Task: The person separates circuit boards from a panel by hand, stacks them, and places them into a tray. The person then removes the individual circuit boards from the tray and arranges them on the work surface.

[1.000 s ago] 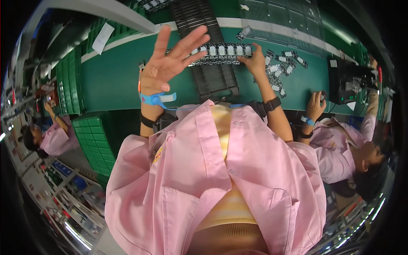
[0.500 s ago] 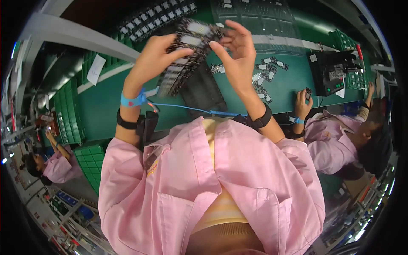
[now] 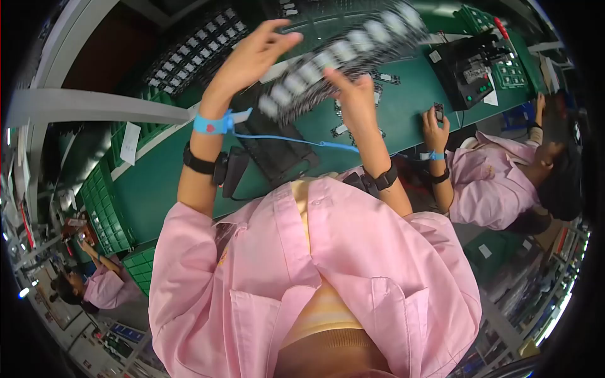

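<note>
Black with white patches, a blurred strip (image 3: 343,50) is held aslant above the green surface (image 3: 164,201), gripped at its near edge by the right hand (image 3: 358,101), while the left hand (image 3: 255,57) is spread wide and empty beside it. By its look it may be judged light, thin and fairly stiff, with fragile parts, best taken by its long edges

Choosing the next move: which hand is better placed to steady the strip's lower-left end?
Probably the left hand: it looks empty, open and near that end; the right hand holds the strip.
</note>
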Demonstrator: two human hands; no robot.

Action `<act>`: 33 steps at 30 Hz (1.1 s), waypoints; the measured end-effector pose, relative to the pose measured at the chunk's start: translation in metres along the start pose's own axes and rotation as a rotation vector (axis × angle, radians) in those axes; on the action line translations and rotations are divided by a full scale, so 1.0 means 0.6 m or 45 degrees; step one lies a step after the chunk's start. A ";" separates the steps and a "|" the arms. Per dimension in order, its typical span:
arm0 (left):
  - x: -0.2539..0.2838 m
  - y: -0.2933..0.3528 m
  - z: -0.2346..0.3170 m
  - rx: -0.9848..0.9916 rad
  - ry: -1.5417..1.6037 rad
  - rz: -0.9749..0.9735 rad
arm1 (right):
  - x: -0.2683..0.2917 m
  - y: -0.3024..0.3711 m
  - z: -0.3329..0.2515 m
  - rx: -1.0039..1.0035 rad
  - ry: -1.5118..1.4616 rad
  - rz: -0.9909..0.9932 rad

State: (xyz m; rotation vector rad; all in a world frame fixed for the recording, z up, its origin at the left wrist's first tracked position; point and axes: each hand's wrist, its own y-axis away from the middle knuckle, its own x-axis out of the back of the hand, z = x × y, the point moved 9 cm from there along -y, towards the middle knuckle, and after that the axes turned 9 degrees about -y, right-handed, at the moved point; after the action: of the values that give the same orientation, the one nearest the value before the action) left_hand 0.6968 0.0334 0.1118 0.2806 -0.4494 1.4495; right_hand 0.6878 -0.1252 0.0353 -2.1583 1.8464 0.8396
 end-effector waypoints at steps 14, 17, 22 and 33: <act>0.033 -0.001 -0.164 0.257 -0.488 0.683 | -0.023 0.115 0.127 -0.838 0.301 -0.734; 0.032 -0.017 -0.151 0.217 -0.658 0.492 | -0.059 0.063 -0.005 -0.089 0.632 -0.681; -0.052 -0.067 -0.102 0.077 -0.562 0.181 | -0.015 -0.061 -0.042 0.591 1.323 -0.281; -0.117 -0.159 -0.153 0.124 -0.571 -0.084 | 0.043 -0.160 0.043 0.316 0.764 -0.179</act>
State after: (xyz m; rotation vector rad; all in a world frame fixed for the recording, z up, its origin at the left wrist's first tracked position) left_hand 0.7986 0.0017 0.0068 0.7000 -0.7246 1.3434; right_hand 0.7735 -0.1142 -0.0205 -2.5010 1.8660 -0.0895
